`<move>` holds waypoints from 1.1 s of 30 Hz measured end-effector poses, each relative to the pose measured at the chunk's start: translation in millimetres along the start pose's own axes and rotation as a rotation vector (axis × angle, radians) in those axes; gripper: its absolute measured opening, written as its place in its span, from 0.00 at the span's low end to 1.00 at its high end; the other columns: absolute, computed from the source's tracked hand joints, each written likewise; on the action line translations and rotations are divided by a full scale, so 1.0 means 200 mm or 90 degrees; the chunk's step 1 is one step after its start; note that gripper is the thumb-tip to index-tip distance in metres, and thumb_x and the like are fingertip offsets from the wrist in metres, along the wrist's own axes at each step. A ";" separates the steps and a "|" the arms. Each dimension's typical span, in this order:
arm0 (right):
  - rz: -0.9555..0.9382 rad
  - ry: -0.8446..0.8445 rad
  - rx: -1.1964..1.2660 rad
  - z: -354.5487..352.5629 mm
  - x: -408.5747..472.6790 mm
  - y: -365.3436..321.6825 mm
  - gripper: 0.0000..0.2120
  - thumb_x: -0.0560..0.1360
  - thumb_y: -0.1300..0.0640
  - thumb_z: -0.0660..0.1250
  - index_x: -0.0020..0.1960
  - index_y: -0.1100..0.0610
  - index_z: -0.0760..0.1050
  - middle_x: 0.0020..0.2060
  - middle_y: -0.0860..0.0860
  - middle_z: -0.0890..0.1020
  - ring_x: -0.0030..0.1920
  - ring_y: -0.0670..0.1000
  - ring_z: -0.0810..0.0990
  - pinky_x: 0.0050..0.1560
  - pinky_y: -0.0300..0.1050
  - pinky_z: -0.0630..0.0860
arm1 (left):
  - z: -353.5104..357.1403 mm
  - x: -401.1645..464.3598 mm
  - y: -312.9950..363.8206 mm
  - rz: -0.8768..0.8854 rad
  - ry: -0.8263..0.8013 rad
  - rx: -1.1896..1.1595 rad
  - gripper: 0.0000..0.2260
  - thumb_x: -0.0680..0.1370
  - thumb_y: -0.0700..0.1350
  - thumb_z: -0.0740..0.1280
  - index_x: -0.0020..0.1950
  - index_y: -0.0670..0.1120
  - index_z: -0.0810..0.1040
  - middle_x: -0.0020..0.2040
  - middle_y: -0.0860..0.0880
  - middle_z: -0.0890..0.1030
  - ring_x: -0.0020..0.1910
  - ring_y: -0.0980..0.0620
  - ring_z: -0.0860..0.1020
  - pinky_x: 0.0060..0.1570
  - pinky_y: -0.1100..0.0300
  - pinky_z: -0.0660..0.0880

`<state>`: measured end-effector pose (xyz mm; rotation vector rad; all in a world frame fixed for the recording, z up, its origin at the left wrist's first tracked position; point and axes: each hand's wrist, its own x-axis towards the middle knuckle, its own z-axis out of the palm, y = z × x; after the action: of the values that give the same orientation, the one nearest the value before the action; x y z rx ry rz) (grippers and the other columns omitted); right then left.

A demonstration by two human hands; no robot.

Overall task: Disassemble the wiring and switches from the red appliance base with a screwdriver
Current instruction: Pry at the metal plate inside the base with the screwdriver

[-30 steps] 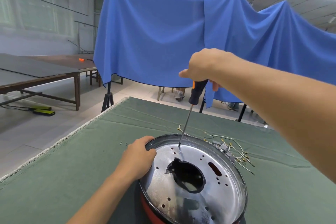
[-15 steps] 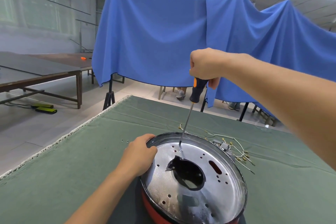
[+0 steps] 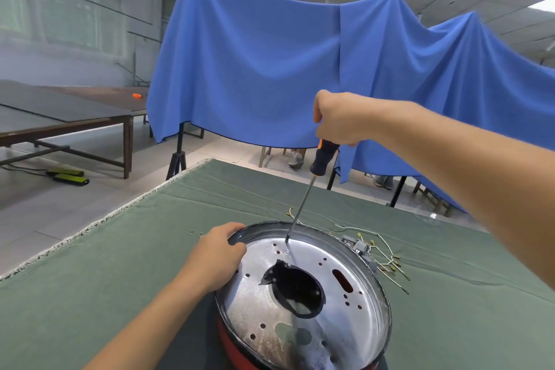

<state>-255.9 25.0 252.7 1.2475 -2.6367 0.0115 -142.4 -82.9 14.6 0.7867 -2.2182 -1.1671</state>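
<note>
The screwdriver (image 3: 312, 183) tip has lifted off the screw (image 3: 287, 252). On the green felt-covered table (image 3: 90, 279), the left hand (image 3: 214, 260) clamps the rim of the red appliance base (image 3: 300, 294), with its shiny perforated plate. The right hand (image 3: 339, 119) fists the black-and-orange handle. Loose wires (image 3: 378, 249) lie behind; a blue cloth (image 3: 255, 63) drapes beyond.

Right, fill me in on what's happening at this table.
A person is taking apart a red appliance base on a green-covered table. The left hand grips the rim of the shiny metal plate to steady it. The right hand holds a screwdriver almost upright, tip just above a screw near the plate's far edge. A bundle of wires and switches lies on the cloth beside the base.
</note>
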 end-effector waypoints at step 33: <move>-0.073 0.166 0.080 0.10 -0.08 0.03 0.08 0.79 0.58 0.55 0.55 0.59 0.69 0.47 0.54 0.76 0.45 0.58 0.74 0.39 0.49 0.68 | 0.22 0.15 0.35 -0.013 -0.082 0.249 0.09 0.72 0.35 0.59 0.46 0.38 0.78 0.39 0.43 0.81 0.40 0.41 0.79 0.42 0.52 0.79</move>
<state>-254.1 39.0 231.1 1.3337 -2.3704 0.3040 -211.3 -46.8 56.3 0.9078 -2.5941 -0.8202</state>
